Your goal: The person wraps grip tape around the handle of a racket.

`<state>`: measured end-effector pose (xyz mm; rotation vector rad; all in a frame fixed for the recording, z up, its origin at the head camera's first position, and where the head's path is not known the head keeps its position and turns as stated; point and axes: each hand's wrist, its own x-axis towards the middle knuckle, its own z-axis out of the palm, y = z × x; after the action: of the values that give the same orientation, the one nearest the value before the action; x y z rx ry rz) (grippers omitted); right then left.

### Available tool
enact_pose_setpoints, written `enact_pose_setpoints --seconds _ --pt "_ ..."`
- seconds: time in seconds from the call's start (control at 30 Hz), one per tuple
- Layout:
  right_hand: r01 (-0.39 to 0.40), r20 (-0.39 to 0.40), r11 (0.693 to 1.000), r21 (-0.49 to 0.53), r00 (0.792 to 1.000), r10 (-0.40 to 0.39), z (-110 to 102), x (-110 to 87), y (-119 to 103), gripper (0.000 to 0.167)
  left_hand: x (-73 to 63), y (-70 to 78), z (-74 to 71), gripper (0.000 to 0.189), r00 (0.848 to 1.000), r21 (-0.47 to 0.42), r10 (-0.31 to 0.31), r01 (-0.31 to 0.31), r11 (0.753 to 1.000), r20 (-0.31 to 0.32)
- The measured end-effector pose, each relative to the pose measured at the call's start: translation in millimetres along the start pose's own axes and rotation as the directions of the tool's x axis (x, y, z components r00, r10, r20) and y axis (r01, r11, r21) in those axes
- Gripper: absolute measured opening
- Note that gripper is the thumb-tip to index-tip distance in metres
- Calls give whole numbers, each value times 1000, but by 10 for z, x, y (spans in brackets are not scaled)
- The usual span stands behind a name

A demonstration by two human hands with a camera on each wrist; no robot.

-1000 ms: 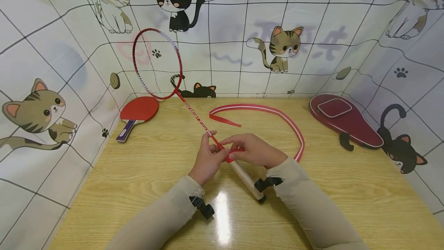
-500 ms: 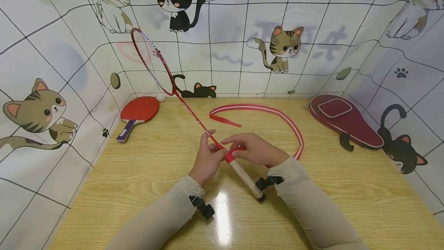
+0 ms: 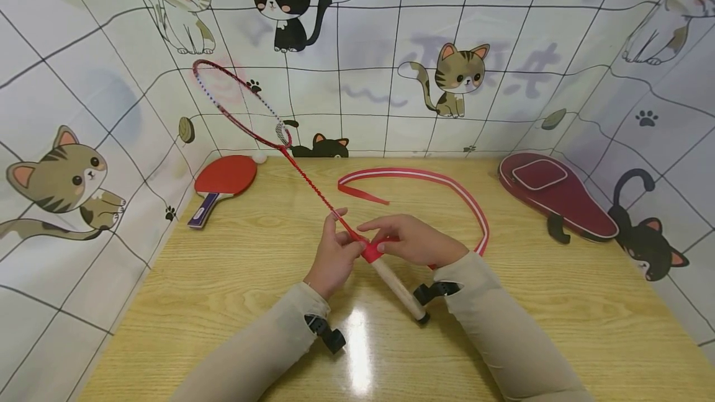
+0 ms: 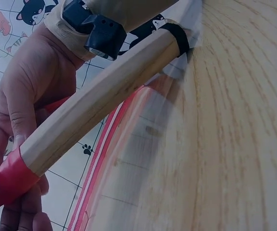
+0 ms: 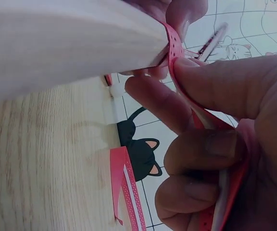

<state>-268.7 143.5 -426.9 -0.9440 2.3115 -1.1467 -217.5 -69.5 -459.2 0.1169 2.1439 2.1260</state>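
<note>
A badminton racket point(image 3: 307, 180) slants across the middle of the head view, its red head raised at the back left. Its bare wooden handle point(image 3: 399, 290) ends in a black ring near the table. My left hand point(image 3: 329, 262) pinches the racket where shaft meets handle, index finger along the shaft. Red grip tape point(image 4: 16, 175) is wound round the handle's upper end. My right hand point(image 3: 413, 241) pinches this tape close beside the handle, and in the right wrist view its other fingers curl round the trailing strip. From there the loose tape point(image 3: 441, 177) curves back over the table.
A red table tennis bat point(image 3: 226, 174) lies at the back left, with a white ball point(image 3: 259, 157) beside it. At the back right lies a dark red racket case point(image 3: 550, 191). Cat-patterned walls enclose the wooden table point(image 3: 251, 340) on three sides.
The racket has turned about its long axis, so its head went from facing me, through nearly edge-on, to tilted flatter. More red tape shows on the handle's top. Both hands stay nearly in place.
</note>
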Motion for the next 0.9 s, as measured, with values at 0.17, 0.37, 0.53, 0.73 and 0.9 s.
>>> enact_pose_setpoints --seconds 0.17,0.37,0.53,0.73,0.9 --pt "-17 14 1000 13 1000 17 -2 24 -15 56 1 19 -16 72 1000 5 -2 2 1000 -12" --pt "-25 25 999 19 999 25 -8 40 -52 55 14 35 -36 73 1000 1 -2 2 1000 -15" --pt "-13 19 1000 3 1000 13 -6 52 -65 55 25 44 -44 73 1000 -13 2 -2 1000 -12" --pt "-7 10 1000 -13 1000 7 15 39 -44 55 24 19 -35 72 1000 -34 -7 7 999 -6" --pt "-21 9 1000 5 1000 21 61 4 -9 56 0 -20 -17 71 999 -22 -36 35 999 -10"
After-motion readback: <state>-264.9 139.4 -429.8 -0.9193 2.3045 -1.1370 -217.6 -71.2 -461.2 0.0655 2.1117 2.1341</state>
